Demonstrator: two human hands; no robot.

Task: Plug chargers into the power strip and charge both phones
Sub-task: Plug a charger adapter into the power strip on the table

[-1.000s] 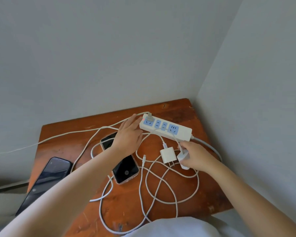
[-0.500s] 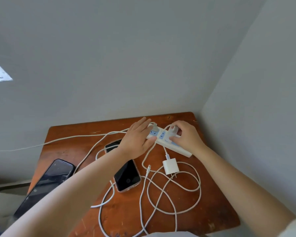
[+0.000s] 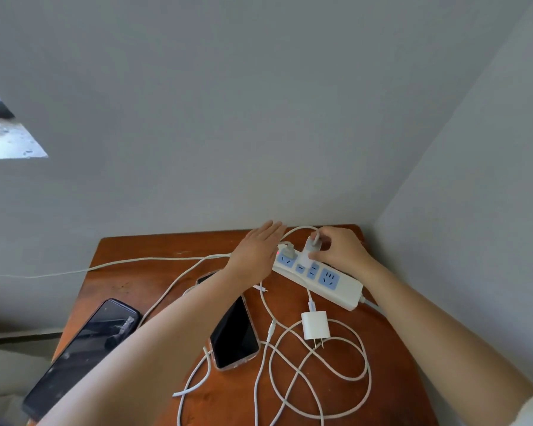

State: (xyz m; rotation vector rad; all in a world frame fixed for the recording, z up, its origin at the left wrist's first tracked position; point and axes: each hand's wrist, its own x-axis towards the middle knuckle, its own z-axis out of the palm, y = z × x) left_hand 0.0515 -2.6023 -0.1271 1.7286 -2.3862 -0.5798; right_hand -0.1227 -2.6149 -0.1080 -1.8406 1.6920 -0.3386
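Note:
A white power strip (image 3: 345,287) with blue sockets lies at the back of the wooden table (image 3: 391,364). My right hand (image 3: 339,250) grips a white charger (image 3: 313,245) standing on the strip's far sockets. My left hand (image 3: 256,253) lies flat with fingers apart against the strip's left end. A second white charger (image 3: 315,325) lies loose on the table, prongs toward me. One dark phone in a clear case (image 3: 233,330) rests mid-table, partly under my left forearm. Another dark phone (image 3: 83,352) lies at the table's left edge. White cables (image 3: 320,373) loop across the front.
Grey walls meet in a corner right behind the table. A white cord (image 3: 136,262) runs off the table to the left. A window patch (image 3: 6,139) shows at far left.
My right hand has shifted left along the strip with the charger. The left hand has slid back off the strip's top to its end. The camera has tilted up.

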